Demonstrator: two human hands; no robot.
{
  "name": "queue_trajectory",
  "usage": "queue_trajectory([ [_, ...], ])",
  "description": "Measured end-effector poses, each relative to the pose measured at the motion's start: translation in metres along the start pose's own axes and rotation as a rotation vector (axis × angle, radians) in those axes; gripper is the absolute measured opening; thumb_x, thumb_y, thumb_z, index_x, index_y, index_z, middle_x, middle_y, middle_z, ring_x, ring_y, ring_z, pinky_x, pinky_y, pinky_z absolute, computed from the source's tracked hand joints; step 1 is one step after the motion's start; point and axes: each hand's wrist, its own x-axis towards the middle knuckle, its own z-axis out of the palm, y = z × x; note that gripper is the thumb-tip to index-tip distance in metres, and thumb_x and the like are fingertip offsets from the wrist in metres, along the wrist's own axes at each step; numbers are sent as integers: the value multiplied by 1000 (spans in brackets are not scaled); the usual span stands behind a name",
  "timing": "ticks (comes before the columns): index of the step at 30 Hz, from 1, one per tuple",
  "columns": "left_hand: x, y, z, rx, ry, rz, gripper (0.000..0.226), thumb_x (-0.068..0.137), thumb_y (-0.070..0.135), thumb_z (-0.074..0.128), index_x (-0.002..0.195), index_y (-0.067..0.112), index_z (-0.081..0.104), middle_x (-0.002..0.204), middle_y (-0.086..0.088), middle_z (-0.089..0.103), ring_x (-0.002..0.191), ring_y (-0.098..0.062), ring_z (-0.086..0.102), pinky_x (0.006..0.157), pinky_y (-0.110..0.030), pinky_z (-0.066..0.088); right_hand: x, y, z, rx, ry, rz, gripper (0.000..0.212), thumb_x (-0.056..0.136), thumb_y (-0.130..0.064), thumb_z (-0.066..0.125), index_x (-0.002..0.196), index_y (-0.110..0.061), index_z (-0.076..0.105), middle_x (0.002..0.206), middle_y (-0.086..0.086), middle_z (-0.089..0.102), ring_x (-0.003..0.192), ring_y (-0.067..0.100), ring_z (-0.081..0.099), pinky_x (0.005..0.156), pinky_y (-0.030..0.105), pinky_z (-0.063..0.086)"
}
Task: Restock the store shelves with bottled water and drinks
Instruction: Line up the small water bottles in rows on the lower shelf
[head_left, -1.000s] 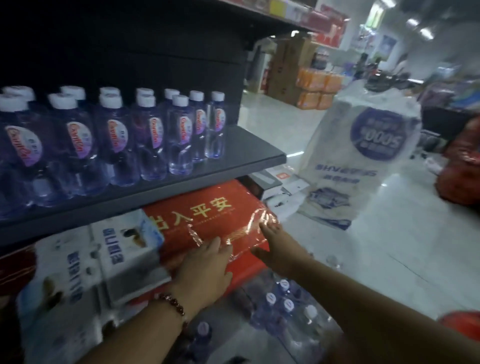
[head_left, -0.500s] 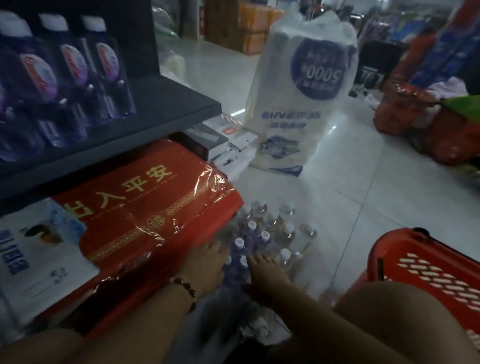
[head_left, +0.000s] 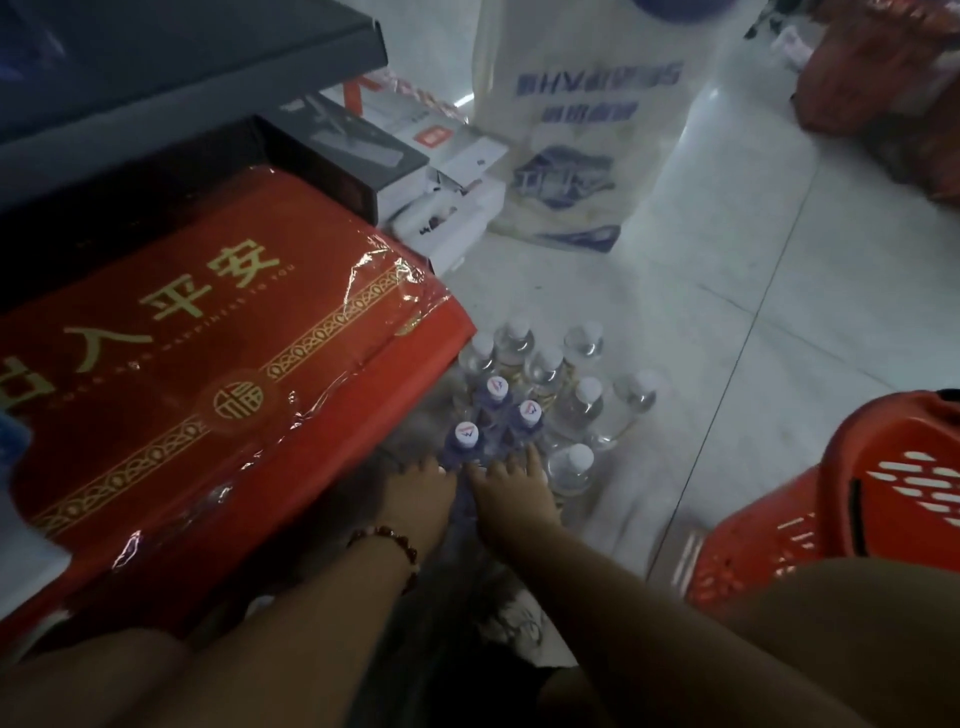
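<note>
A cluster of small water bottles stands on the floor beside the bottom shelf: purple bottles with logo caps (head_left: 494, 410) nearest me, and clear white-capped bottles (head_left: 571, 384) behind and to their right. My left hand (head_left: 415, 501), with a bead bracelet on the wrist, reaches down to the near edge of the purple bottles; its fingertips are hidden, so its grip is unclear. My right hand (head_left: 511, 499) lies beside it with fingers stretched forward, touching the purple bottles and a clear one. The grey shelf (head_left: 208, 67) juts out overhead at the upper left.
A red plastic-wrapped mat (head_left: 208, 374) with gold characters lies on the bottom shelf, left of the bottles. Black and white boxes (head_left: 415, 156) sit behind it. A tall white printed bag (head_left: 582, 130) stands on the tiled floor. A red shopping basket (head_left: 857, 499) is at right.
My view dropped from the stocked shelf to the floor. Both hands left the red mat and moved down to the bottles on the floor.
</note>
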Motion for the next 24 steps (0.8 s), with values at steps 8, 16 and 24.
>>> queue_trajectory([
  [8,9,-13,15,-80,1,-24,29,96,11,50,124,17,45,128,-7,50,115,-24,58,86,-34,49,20,-10,10,-86,41,-1,8,85,-20,67,91,-18,71,88,5,73,91,25,68,114,54,32],
  [16,-15,-32,-1,-143,89,-87,32,95,25,60,121,13,44,129,-10,53,118,-26,60,90,-35,49,14,-13,-23,-95,74,-58,25,97,-22,52,119,-14,61,118,7,68,112,26,63,104,41,36],
  [24,-73,-63,-52,-417,367,-191,39,100,48,46,110,11,41,116,-12,57,99,-33,65,78,-38,48,-23,-19,-99,16,159,-45,28,102,-24,49,125,-10,58,124,9,65,113,30,64,81,33,42],
])
